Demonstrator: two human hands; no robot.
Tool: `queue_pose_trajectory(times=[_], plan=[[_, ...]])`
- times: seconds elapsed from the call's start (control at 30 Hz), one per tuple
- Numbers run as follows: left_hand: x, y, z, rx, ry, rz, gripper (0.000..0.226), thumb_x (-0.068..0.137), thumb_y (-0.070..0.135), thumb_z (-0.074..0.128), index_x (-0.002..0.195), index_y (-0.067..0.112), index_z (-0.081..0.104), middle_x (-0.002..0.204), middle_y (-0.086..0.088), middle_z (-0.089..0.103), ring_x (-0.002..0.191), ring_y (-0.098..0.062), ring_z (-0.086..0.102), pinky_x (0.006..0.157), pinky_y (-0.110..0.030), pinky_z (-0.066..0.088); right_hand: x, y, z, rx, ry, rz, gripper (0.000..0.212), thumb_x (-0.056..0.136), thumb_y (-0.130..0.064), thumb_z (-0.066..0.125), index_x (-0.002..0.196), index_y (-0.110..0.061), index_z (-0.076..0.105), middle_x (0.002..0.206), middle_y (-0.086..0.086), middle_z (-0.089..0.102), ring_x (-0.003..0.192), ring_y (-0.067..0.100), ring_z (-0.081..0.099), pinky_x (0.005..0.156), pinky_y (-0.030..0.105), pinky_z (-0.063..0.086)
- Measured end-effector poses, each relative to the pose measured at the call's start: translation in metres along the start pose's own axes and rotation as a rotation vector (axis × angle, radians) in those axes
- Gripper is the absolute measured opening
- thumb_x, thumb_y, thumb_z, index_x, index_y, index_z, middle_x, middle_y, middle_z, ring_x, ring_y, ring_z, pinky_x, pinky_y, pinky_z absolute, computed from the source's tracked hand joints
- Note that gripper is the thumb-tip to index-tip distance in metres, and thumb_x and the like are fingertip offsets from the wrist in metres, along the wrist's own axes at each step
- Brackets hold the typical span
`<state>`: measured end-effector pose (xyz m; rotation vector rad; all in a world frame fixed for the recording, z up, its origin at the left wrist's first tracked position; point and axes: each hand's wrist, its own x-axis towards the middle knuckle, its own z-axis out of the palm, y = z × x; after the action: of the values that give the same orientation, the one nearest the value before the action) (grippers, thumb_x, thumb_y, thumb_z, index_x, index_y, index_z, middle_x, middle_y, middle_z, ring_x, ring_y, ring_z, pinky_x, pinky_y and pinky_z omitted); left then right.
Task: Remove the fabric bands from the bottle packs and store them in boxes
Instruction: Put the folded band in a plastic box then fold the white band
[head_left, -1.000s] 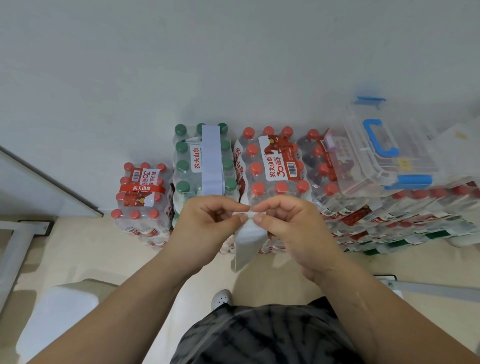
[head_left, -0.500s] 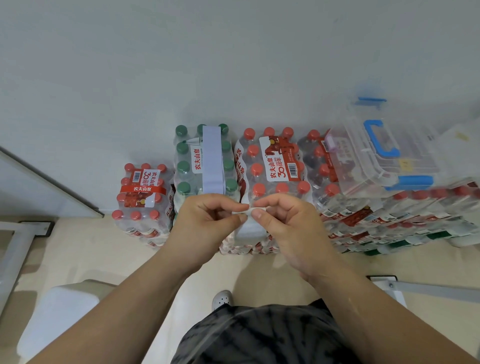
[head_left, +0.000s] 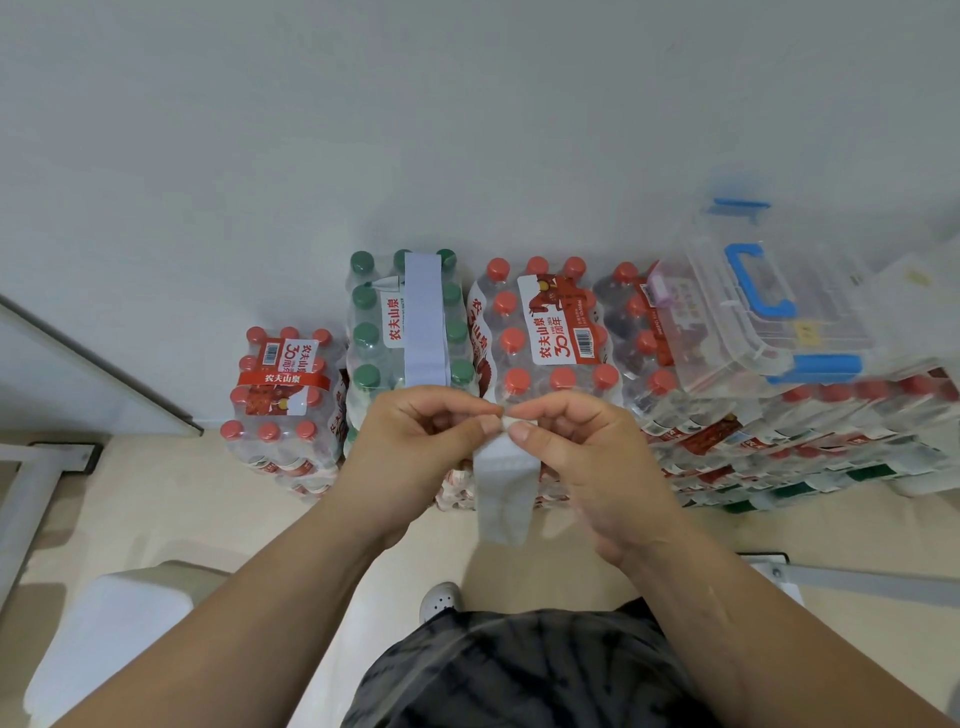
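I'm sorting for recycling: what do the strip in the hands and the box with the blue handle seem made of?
The strip looks like soft, matte, pale fabric: it hangs limp and creases. The box looks like clear, glossy, rigid plastic: it is see-through, keeps sharp edges and catches glints.

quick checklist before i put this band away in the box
1. Held band free of the packs: ok, the fabric band hangs loose below the hands.
2. Grip: ok, the left hand and right hand both pinch its top edge.
3. Box open to take it: cannot tell, the clear box seems to have its blue-handled lid in place.
4. Way to the box: ok, nothing stands between the hands and it.
5. All bands off: not ok, a second band is round the green-capped pack.
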<state>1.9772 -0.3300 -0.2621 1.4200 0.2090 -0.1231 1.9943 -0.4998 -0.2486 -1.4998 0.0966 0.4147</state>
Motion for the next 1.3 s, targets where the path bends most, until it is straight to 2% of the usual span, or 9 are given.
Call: queue_pose_trajectory(times=[0.1, 0.23, 0.37, 0.53, 0.6, 0.77, 0.9, 1.0, 1.3], plan=[[0.0017, -0.0037, -0.0006, 0.041, 0.023, -0.006, 0.013, 0.08, 0.002, 0.077, 0.089, 0.01, 0.078, 0.078, -0.033, 0.063, 0.067, -0.027, 0.06, 0.064, -0.031, 0.055, -0.0011, 0.0021, -0.0005, -0.036, -0.007, 0.001, 0.03, 0.089, 0.003, 0.07, 0.08, -0.025, 0.078, 0.08, 0.004, 0.076, 0.079, 0.016, 0.071, 0.075, 0.029, 0.057], [0.0024, -0.0047, -0.001, 0.101, 0.056, 0.035, 0.014, 0.078, -0.002, 0.079, 0.082, 0.012, 0.077, 0.057, -0.002, 0.054, 0.057, -0.012, 0.048, 0.057, -0.022, 0.045, -0.0033, 0.002, 0.001, -0.044, 0.006, 0.015, 0.018, 0.092, -0.003, 0.068, 0.098, -0.019, 0.075, 0.088, 0.016, 0.076, 0.081, 0.019, 0.071, 0.075, 0.03, 0.057], [0.0012, -0.0045, -0.0003, 0.132, 0.057, 0.059, 0.018, 0.078, -0.003, 0.078, 0.083, 0.014, 0.077, 0.054, 0.009, 0.05, 0.053, -0.007, 0.045, 0.054, -0.019, 0.043, -0.0016, 0.004, 0.0013, -0.09, 0.032, -0.013, 0.014, 0.092, -0.005, 0.069, 0.095, -0.017, 0.075, 0.091, 0.02, 0.075, 0.089, 0.038, 0.071, 0.081, 0.049, 0.057], [0.0008, -0.0042, -0.0014, 0.092, -0.002, 0.046, 0.023, 0.081, 0.0, 0.076, 0.094, 0.018, 0.079, 0.082, -0.034, 0.062, 0.071, -0.035, 0.058, 0.072, -0.045, 0.054, -0.003, 0.0015, 0.0012, -0.056, 0.031, -0.028, 0.02, 0.091, 0.003, 0.067, 0.09, -0.015, 0.074, 0.086, 0.02, 0.075, 0.079, 0.021, 0.07, 0.077, 0.035, 0.056], [0.0009, -0.0019, -0.0012, 0.113, -0.015, 0.047, 0.019, 0.081, 0.0, 0.077, 0.094, 0.014, 0.079, 0.085, -0.039, 0.061, 0.071, -0.046, 0.058, 0.072, -0.055, 0.054, -0.0037, 0.0011, 0.0009, -0.051, 0.029, -0.036, 0.021, 0.091, 0.003, 0.067, 0.09, -0.017, 0.075, 0.087, 0.021, 0.074, 0.08, 0.024, 0.07, 0.081, 0.04, 0.055], [0.0005, 0.0, 0.0005, 0.087, 0.027, 0.057, 0.021, 0.077, -0.008, 0.076, 0.084, 0.012, 0.078, 0.059, 0.0, 0.059, 0.056, -0.009, 0.05, 0.057, -0.02, 0.047, -0.0043, 0.0025, 0.0, -0.11, 0.036, -0.063, 0.012, 0.092, -0.008, 0.071, 0.091, -0.02, 0.075, 0.088, 0.019, 0.075, 0.09, 0.039, 0.071, 0.085, 0.047, 0.058], [-0.0002, -0.0021, 0.0005, 0.081, 0.011, 0.055, 0.022, 0.076, -0.004, 0.079, 0.082, 0.017, 0.08, 0.063, -0.013, 0.056, 0.061, -0.02, 0.049, 0.06, -0.031, 0.047, -0.0039, 0.0026, 0.0006, -0.099, 0.042, -0.075, 0.018, 0.09, -0.002, 0.071, 0.088, -0.02, 0.076, 0.084, 0.013, 0.077, 0.08, 0.024, 0.072, 0.078, 0.036, 0.058], [-0.0018, 0.0003, 0.0015, 0.032, 0.008, 0.021, 0.013, 0.078, 0.007, 0.078, 0.086, 0.016, 0.08, 0.074, -0.022, 0.069, 0.067, -0.026, 0.064, 0.064, -0.033, 0.054, -0.0056, 0.0025, 0.0012, -0.064, 0.035, -0.075, 0.023, 0.089, 0.001, 0.07, 0.086, -0.022, 0.076, 0.084, 0.02, 0.074, 0.077, 0.02, 0.069, 0.073, 0.032, 0.055], [-0.0009, 0.0021, 0.0024, 0.064, 0.036, 0.07, 0.017, 0.078, 0.0, 0.078, 0.081, 0.016, 0.08, 0.066, -0.012, 0.065, 0.064, -0.016, 0.057, 0.062, -0.024, 0.052, -0.0054, 0.0041, 0.0002, -0.08, 0.076, -0.083, 0.009, 0.09, -0.01, 0.073, 0.094, -0.017, 0.075, 0.088, 0.02, 0.075, 0.086, 0.036, 0.073, 0.082, 0.05, 0.058]])
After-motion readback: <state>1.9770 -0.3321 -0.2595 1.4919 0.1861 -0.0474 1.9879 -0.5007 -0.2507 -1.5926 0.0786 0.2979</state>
